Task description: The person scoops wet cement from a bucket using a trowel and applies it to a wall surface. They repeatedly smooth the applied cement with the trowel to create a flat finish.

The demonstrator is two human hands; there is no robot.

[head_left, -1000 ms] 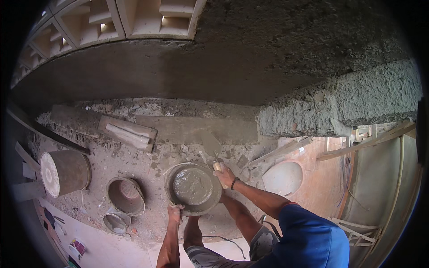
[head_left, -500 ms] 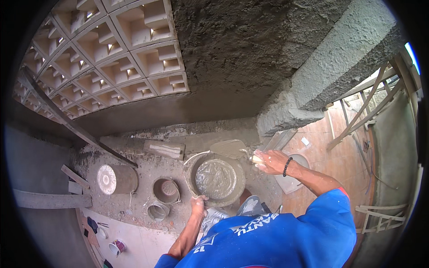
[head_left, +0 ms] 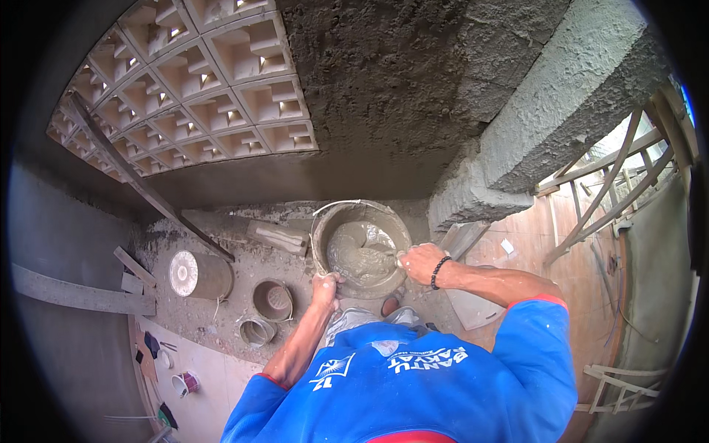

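Observation:
A large grey bucket [head_left: 320,247] of wet mortar [head_left: 351,258] stands on the ground in front of me, its wire handle lying over the far side. My left hand [head_left: 326,289] is closed on the near left part of its rim. At the right rim, my right hand [head_left: 422,263], below a dark bead bracelet, is wrapped round the pale handle of a trowel [head_left: 399,260]. The trowel's blade is down in the mortar and mostly covered, so its outline is hard to make out.
Left of the bucket stand an upturned bucket [head_left: 210,275] and two small pails [head_left: 272,300]. A wooden plank [head_left: 148,188] leans across at left. Ahead rises a wall with ventilation blocks [head_left: 255,103]; a rough concrete beam [head_left: 561,103] juts in from the right.
My right hand has come left and nearer the bucket, bringing the trowel from beyond its far rim into the mortar. The bucket appears tilted differently; my left hand stays at its rim.

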